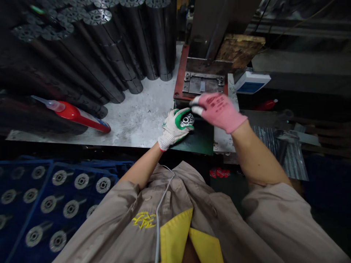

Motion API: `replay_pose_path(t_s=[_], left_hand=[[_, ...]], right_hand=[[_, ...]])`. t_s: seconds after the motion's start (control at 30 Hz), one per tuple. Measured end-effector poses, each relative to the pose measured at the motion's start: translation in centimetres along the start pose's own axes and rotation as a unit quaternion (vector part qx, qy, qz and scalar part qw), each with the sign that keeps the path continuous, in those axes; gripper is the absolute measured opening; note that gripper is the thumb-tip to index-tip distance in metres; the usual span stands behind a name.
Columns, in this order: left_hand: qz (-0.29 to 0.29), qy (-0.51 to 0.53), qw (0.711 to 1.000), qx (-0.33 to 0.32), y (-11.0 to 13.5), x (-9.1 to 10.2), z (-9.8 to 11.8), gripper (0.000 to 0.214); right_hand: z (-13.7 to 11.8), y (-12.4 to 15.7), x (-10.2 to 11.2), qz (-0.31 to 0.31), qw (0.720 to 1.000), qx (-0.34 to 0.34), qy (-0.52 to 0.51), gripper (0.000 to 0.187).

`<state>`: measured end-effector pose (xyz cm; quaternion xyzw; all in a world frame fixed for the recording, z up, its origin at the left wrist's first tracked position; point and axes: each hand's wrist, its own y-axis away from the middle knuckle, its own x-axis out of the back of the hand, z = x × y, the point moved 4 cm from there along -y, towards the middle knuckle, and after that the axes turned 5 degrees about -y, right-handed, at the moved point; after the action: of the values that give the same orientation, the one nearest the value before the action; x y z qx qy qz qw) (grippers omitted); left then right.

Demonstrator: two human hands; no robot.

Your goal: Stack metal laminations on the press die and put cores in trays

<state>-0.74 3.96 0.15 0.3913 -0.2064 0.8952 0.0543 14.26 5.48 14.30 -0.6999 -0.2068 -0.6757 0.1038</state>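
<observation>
Along the front edge of a scuffed metal desk, the left hand in a white-and-green glove grips a slotted metal disc, just short of a steel press die. The right hand, pink-gloved and slightly blurred, hangs loosely open just beside it, holding nothing visible. Tall stacks of similar discs stand toward the desk's far left, while blue trays below its front edge hold rows of stemmed discs.

Press die ahead, disc stacks left
</observation>
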Motion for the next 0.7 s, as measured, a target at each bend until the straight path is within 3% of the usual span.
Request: replay_pose_path(t_s=[0.07,0.17,0.37,0.47,0.57,0.7], left_hand=[[-0.003,0.010,1.000,-0.005,0.1,0.3,0.0,0.089],[-0.024,0.050,0.997,-0.052,0.1,1.1,0.3,0.086],[-0.055,0.027,0.995,-0.077,0.1,1.0,0.5,0.087],[-0.045,-0.012,0.997,-0.064,0.1,0.1,0.5,0.088],[-0.043,-0.022,0.997,-0.061,0.0,-0.3,0.5,0.079],[-0.069,-0.010,0.995,-0.068,0.0,0.2,0.6,0.074]], right_hand=[[0.9,-0.6,1.9,0.078,0.994,-0.075,0.018,0.043],[1.5,-1.6,2.5,0.086,0.984,-0.138,0.074,0.040],[0.5,0.0,0.8,0.073,0.992,-0.099,0.007,0.056],[-0.4,1.6,-2.0,0.034,0.996,-0.055,-0.060,0.047],[-2.3,2.2,-5.0,-0.049,0.997,-0.023,-0.053,0.044],[-5.5,1.5,-5.6,-0.125,0.992,-0.029,0.012,0.044]])
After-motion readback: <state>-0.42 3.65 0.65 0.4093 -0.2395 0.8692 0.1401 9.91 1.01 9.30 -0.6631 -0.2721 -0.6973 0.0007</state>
